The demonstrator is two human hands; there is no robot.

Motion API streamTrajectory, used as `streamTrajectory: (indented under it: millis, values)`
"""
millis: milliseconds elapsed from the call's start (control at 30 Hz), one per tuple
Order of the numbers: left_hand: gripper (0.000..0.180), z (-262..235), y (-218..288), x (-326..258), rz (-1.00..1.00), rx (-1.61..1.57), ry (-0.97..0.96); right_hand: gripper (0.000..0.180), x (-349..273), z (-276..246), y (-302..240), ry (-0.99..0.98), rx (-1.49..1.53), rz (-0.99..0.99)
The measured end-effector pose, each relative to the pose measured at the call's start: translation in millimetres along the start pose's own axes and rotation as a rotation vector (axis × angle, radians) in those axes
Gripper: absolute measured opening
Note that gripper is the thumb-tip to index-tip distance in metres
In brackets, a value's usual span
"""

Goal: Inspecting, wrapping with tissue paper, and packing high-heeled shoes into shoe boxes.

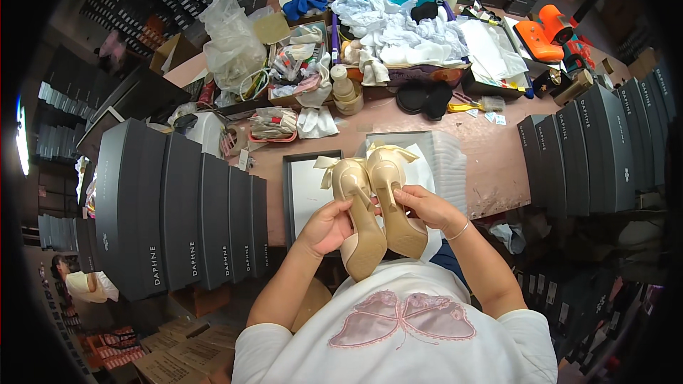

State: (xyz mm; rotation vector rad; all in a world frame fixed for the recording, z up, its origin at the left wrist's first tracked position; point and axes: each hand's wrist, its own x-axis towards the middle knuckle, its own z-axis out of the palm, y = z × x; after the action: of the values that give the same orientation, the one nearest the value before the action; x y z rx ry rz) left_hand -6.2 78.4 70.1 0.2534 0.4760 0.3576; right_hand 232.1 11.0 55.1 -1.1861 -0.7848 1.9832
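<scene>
I hold a pair of beige high-heeled shoes with bows, soles turned up toward me, just above my chest. My left hand (pixel 329 226) grips the left shoe (pixel 359 224) along its side. My right hand (pixel 421 205) holds the right shoe (pixel 395 203), fingers over its heel area. The two shoes touch side by side. Beyond them on the pink table (pixel 491 163) lies an open shoe box (pixel 299 192) with white paper inside, and its lid (pixel 427 146) beside it.
Rows of dark grey shoe boxes (pixel 178 206) stand at my left and more boxes (pixel 597 149) at my right. Crumpled white paper (pixel 398 32), a clear plastic bag (pixel 231 39), small trays, a bottle and an orange tool (pixel 544 35) crowd the far table. Another person (pixel 82 281) is at lower left.
</scene>
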Motion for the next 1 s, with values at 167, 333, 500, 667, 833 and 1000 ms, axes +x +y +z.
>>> streamTrajectory:
  millis: [167,333,500,667,833,1000]
  values:
    - [0.048,2,-1,-2,0.002,-0.015,0.01,0.043,4,-1,4,-0.009,-0.004,-0.018]
    - [0.04,13,17,-17,0.051,0.266,0.054,0.034,-9,10,-18,-0.021,-0.182,-0.102]
    - [0.046,-34,49,-25,0.311,1.385,0.572,0.03,-20,31,-46,0.116,-0.455,-0.536]
    - [0.051,-15,-29,-17,0.182,-0.185,-0.064,0.049,5,73,-35,-0.241,-0.772,-0.81]
    - [0.037,-44,-52,11,0.225,-0.487,0.171,0.059,-23,48,-13,0.193,-0.814,-0.656]
    - [0.034,-29,-51,21,0.428,-0.36,0.585,0.104,-54,45,3,-0.162,-0.522,-0.466]
